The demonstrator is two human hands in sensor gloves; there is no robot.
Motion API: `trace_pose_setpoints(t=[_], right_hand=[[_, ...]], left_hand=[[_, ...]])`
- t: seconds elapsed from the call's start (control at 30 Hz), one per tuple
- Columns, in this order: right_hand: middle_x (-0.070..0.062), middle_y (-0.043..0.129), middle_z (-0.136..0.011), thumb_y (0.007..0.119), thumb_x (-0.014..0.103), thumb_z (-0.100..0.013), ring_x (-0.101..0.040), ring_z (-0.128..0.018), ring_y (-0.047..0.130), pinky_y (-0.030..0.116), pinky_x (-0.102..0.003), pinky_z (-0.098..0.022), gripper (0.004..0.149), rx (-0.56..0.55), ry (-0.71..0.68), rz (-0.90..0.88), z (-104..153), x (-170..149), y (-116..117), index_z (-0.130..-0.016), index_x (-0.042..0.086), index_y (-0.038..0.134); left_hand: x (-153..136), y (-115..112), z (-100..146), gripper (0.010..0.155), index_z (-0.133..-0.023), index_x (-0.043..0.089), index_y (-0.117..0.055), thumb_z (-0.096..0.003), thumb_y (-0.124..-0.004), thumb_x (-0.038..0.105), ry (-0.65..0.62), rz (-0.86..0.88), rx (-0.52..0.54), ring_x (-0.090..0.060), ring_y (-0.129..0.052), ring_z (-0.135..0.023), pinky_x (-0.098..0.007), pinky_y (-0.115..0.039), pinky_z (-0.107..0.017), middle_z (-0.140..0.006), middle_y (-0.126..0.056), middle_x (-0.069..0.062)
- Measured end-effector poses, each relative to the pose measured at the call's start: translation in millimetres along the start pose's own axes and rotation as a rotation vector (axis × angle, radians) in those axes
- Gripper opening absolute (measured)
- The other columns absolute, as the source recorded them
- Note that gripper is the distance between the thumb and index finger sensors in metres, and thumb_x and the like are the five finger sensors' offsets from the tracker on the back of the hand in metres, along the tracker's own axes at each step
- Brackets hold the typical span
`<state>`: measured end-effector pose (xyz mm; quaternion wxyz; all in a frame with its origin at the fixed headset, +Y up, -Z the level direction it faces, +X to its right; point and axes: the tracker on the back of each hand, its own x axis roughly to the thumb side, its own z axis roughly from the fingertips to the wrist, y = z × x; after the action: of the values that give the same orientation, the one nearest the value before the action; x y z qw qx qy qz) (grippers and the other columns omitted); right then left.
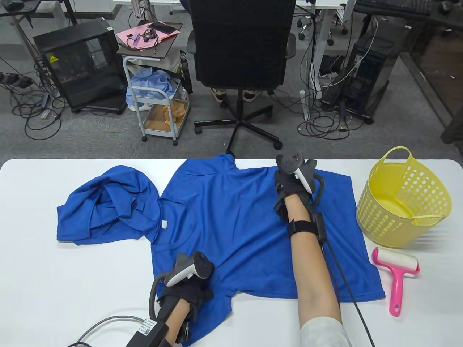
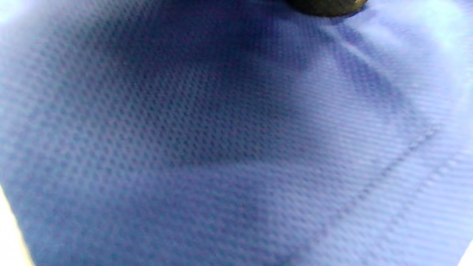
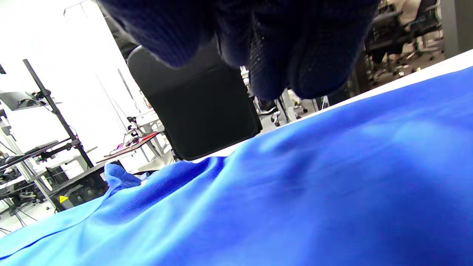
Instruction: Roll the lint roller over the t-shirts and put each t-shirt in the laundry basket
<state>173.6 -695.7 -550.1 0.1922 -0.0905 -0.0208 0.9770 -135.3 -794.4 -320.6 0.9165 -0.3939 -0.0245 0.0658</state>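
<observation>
A blue t-shirt [image 1: 231, 217] lies spread flat mid-table, ready for rolling. My left hand [image 1: 188, 289] rests on its near sleeve and my right hand [image 1: 293, 177] on its far edge (whether either grips, I cannot tell). Right of the shirt sit the pink lint roller [image 1: 397, 274], untouched, and the yellow laundry basket [image 1: 405, 202].

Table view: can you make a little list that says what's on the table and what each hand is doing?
spread t-shirt: blue, flat, mid-table
crumpled t-shirt: blue, left of it
laundry basket: yellow, on the right, nothing visible inside
lint roller: pink, lying in front of the basket, untouched
left hand: on the near sleeve
right hand: on the far edge
</observation>
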Motion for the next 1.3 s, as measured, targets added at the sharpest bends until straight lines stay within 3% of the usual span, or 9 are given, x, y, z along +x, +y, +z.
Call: trace_pose_setpoints(t=[0.23, 0.37, 0.5, 0.6, 0.77, 0.83, 1.0, 1.1, 1.3], right_hand=[[-0.005, 0.08, -0.102, 0.075, 0.04, -0.052, -0.027, -0.079, 0.09, 0.081, -0.043, -0.055, 0.047, -0.096, 0.037, 0.034, 118, -56, -68, -0.098, 0.029, 0.069], [-0.005, 0.081, -0.101, 0.077, 0.041, -0.052, -0.027, -0.078, 0.091, 0.081, -0.042, -0.056, 0.049, -0.172, 0.214, 0.167, 177, -118, -98, -0.098, 0.028, 0.07], [-0.006, 0.082, -0.1, 0.079, 0.042, -0.051, -0.027, -0.077, 0.091, 0.081, -0.042, -0.056, 0.049, -0.201, 0.415, 0.201, 209, -169, -102, -0.097, 0.026, 0.071], [-0.009, 0.077, -0.102, 0.08, 0.044, -0.05, -0.03, -0.08, 0.086, 0.078, -0.044, -0.059, 0.056, -0.225, 0.546, 0.259, 220, -205, -98, -0.099, 0.022, 0.066], [-0.017, 0.061, -0.11, 0.079, 0.051, -0.049, -0.038, -0.089, 0.076, 0.073, -0.051, -0.063, 0.075, 0.011, 0.72, 0.278, 218, -247, -71, -0.106, 0.015, 0.049], [-0.014, 0.063, -0.11, 0.079, 0.052, -0.049, -0.038, -0.092, 0.075, 0.072, -0.052, -0.064, 0.074, 0.079, 0.731, 0.241, 217, -258, -58, -0.106, 0.016, 0.049], [0.0, 0.075, -0.101, 0.078, 0.046, -0.051, -0.029, -0.087, 0.08, 0.073, -0.047, -0.065, 0.074, 0.055, 0.732, 0.272, 214, -270, -44, -0.106, 0.022, 0.035], [0.011, 0.08, -0.093, 0.077, 0.044, -0.052, -0.018, -0.082, 0.087, 0.078, -0.041, -0.063, 0.071, 0.045, 0.719, 0.392, 213, -274, -45, -0.106, 0.025, 0.036], [0.001, 0.088, -0.087, 0.079, 0.041, -0.051, -0.019, -0.063, 0.095, 0.085, -0.037, -0.05, 0.067, -0.11, 0.589, 0.161, 230, -241, -92, -0.106, 0.021, 0.046]], left_hand=[[0, 1, -1, 0.072, -0.1, 0.05, -0.001, -0.0516, -0.054, 0.051, -0.001, -0.017, 0.004, -0.043, 0.008, -0.099, -0.07, -0.019, -0.068, -0.107, 0.013, 0.003], [0, 1, -1, 0.072, -0.1, 0.05, -0.002, -0.0515, -0.054, 0.051, -0.002, -0.008, 0.01, -0.042, 0.008, -0.099, -0.07, -0.018, -0.068, -0.108, 0.013, 0.003], [-1, 0, -1, 0.072, -0.101, 0.05, -0.002, -0.0518, -0.055, 0.051, -0.015, 0.005, 0.018, -0.042, 0.009, -0.099, -0.07, -0.017, -0.068, -0.108, 0.013, 0.003], [-3, -1, -1, 0.071, -0.101, 0.05, -0.003, -0.0523, -0.055, 0.051, -0.028, 0.021, 0.024, -0.042, 0.01, -0.099, -0.07, -0.015, -0.067, -0.108, 0.012, 0.003], [-3, -1, -1, 0.071, -0.102, 0.05, -0.003, -0.0527, -0.055, 0.051, -0.032, 0.024, 0.022, -0.042, 0.01, -0.099, -0.07, -0.015, -0.067, -0.108, 0.013, 0.003], [-4, -1, 0, 0.071, -0.102, 0.049, -0.003, -0.0529, -0.055, 0.051, -0.036, 0.025, 0.023, -0.042, 0.01, -0.099, -0.071, -0.015, -0.067, -0.108, 0.013, 0.003], [-5, -1, -1, 0.071, -0.102, 0.049, -0.003, -0.0533, -0.055, 0.051, -0.047, 0.034, 0.02, -0.042, 0.011, -0.098, -0.071, -0.014, -0.066, -0.108, 0.013, 0.003], [-5, -2, -1, 0.071, -0.102, 0.049, -0.003, -0.0535, -0.055, 0.051, -0.049, 0.037, 0.017, -0.042, 0.012, -0.098, -0.071, -0.013, -0.066, -0.107, 0.014, 0.003], [-6, -2, -1, 0.071, -0.102, 0.049, -0.003, -0.0536, -0.055, 0.051, -0.052, 0.044, 0.017, -0.041, 0.013, -0.098, -0.071, -0.012, -0.066, -0.107, 0.014, 0.003]])
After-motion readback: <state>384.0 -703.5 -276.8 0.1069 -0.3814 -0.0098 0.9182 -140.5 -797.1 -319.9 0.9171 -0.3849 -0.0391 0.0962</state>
